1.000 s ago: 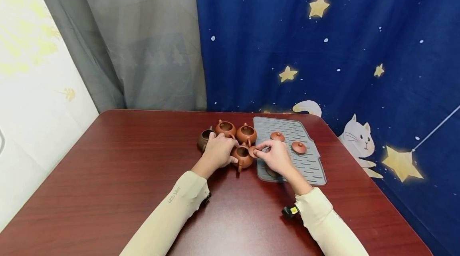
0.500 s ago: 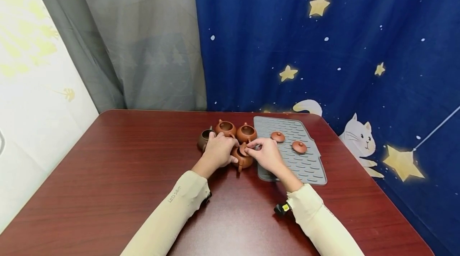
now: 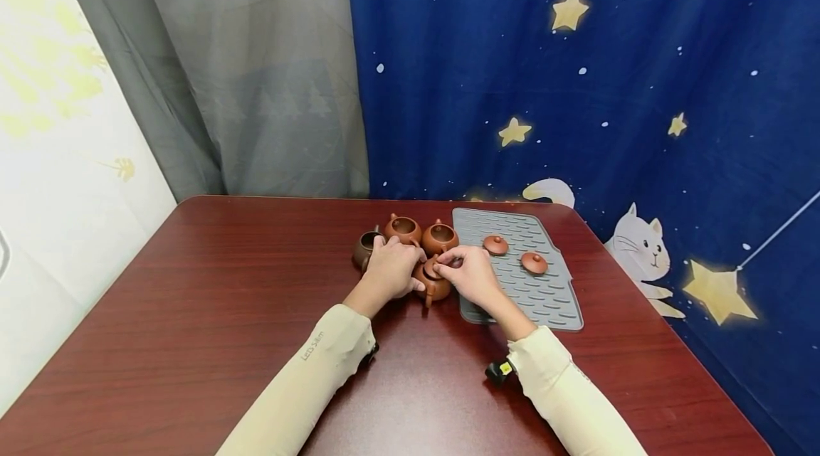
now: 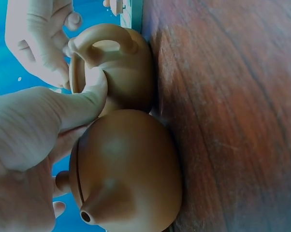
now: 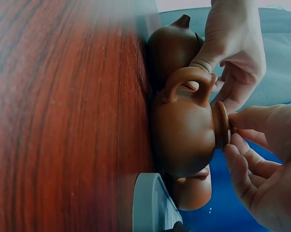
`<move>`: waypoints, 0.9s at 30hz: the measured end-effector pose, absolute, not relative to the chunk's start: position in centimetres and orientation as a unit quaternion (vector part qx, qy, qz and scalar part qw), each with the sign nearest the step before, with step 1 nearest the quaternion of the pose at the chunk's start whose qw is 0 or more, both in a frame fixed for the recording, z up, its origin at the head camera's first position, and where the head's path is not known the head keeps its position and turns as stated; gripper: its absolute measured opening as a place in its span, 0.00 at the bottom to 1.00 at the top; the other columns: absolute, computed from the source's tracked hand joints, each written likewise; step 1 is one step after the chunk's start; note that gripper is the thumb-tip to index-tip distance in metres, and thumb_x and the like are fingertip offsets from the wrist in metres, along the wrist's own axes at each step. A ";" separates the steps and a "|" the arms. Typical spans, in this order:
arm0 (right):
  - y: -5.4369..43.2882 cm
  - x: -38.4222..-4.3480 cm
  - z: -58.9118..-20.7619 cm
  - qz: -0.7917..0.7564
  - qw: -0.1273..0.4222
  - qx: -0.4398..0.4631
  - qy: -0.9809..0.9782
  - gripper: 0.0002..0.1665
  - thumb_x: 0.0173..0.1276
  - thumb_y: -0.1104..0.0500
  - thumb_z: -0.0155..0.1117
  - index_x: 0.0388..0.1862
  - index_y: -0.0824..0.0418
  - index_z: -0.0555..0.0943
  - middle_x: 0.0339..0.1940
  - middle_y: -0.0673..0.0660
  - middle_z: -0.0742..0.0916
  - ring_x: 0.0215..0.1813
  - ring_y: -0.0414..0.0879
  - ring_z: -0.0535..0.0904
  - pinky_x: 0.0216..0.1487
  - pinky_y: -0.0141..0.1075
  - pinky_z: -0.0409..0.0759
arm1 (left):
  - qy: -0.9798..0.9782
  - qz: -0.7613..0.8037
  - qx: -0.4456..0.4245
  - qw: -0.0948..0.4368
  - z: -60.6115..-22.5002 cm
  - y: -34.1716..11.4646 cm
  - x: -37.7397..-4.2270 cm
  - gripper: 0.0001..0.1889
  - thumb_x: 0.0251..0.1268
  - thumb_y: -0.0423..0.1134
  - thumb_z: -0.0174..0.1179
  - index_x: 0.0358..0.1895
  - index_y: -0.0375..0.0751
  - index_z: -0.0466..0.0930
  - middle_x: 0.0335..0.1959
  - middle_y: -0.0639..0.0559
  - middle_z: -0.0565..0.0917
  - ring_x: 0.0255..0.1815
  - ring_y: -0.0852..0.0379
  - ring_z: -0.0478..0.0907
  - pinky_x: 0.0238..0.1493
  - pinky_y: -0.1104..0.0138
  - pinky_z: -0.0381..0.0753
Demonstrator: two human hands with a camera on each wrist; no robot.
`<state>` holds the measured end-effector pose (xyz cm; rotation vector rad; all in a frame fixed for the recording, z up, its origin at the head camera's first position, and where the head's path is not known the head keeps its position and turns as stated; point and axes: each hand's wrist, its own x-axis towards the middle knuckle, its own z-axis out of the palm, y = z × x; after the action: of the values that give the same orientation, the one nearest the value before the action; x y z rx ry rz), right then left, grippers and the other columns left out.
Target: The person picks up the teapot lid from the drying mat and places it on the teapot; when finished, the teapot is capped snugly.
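Thumb and fingers of my right hand (image 3: 472, 274) pinch a reddish-brown lid (image 5: 222, 123), which sits at the mouth of a small clay teapot (image 3: 433, 292). In the right wrist view the lid lies almost level across the opening. My left hand (image 3: 391, 267) grips this same teapot near its rim, the thumb (image 4: 96, 87) pressed against its side. Close by the left hand stands a lidded teapot (image 4: 131, 169), hidden under that hand in the head view. Two lidless orange-brown teapots (image 3: 403, 227) are just behind, and a dark brown one (image 3: 363, 248) stands to the left.
A grey ridged mat (image 3: 532, 299) lies right of the teapots, partly behind my right hand. On it rest two reddish lids, one (image 3: 496, 245) farther back and one (image 3: 534, 263) to the right. Dark red tabletop (image 3: 224, 285) extends around them; curtains hang behind.
My right hand has moved left, bringing the lid from beside the teapot over its mouth, where it has gone from tilted to flatter. The left hand has stayed put.
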<state>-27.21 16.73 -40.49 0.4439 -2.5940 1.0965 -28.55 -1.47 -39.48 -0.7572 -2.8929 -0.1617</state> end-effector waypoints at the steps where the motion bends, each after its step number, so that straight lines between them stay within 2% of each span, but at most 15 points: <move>1: 16.7 -27.3 -40.6 0.379 0.144 0.153 -0.901 0.02 0.59 0.60 0.76 0.30 0.57 0.89 0.32 0.51 0.88 0.30 0.40 0.81 0.32 0.35 0.79 | -0.963 -0.055 -0.252 0.074 -39.5 -1.4 -28.5 0.25 0.49 0.58 0.75 0.52 0.56 0.85 0.51 0.58 0.86 0.51 0.50 0.74 0.51 0.50 0.60; 7: 16.7 -27.3 -41.1 0.374 0.145 0.150 -0.904 0.02 0.58 0.61 0.76 0.29 0.57 0.89 0.29 0.50 0.88 0.29 0.39 0.80 0.31 0.33 0.79 | -0.964 -0.057 -0.251 0.070 -39.6 -1.3 -28.5 0.25 0.49 0.57 0.75 0.51 0.56 0.85 0.49 0.58 0.86 0.50 0.50 0.74 0.51 0.49 0.61; 27: 16.5 -27.2 -41.3 0.369 0.167 0.170 -0.898 0.02 0.60 0.61 0.76 0.31 0.58 0.89 0.32 0.51 0.88 0.29 0.40 0.78 0.32 0.32 0.76 | -0.966 -0.069 -0.243 0.062 -39.7 -1.4 -28.9 0.25 0.49 0.57 0.75 0.52 0.57 0.85 0.51 0.58 0.86 0.52 0.50 0.74 0.53 0.47 0.60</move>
<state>-27.24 16.54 -41.31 0.4847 -2.5561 1.0516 -28.90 -1.45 -39.75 -0.7334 -2.9202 -0.2076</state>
